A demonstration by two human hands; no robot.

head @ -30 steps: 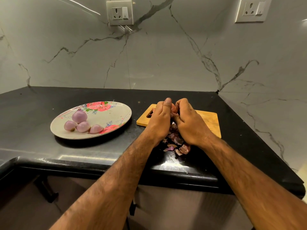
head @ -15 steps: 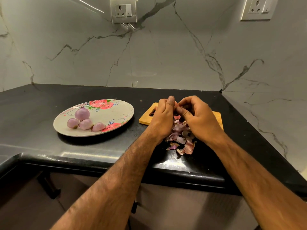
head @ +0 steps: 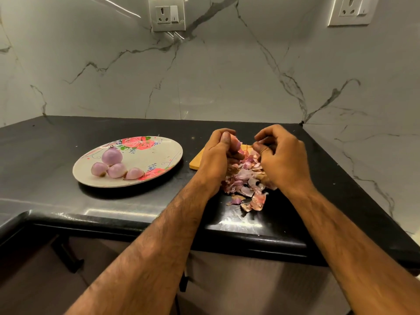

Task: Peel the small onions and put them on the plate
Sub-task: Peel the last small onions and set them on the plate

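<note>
My left hand (head: 219, 155) is closed around a small onion (head: 236, 144), with only a pink edge of it showing past the thumb. Just to its right, my right hand (head: 281, 160) has its fingers curled with the fingertips pinched together; I cannot see whether a scrap of skin is between them. Both hands hover over a heap of purple onion skins (head: 244, 185) lying on the wooden cutting board (head: 197, 162) and the counter. To the left stands a floral plate (head: 159, 160) holding several peeled onions (head: 112, 165).
The black counter (head: 56, 142) ends in a front edge close to the skins and meets marble walls behind and at the right. Two wall sockets (head: 167, 13) sit high on the back wall. Cabinet fronts show below the counter.
My hands have drawn apart, the right one pulling away to the right of the onion. More of the skin heap shows between them. The camera has shifted slightly.
</note>
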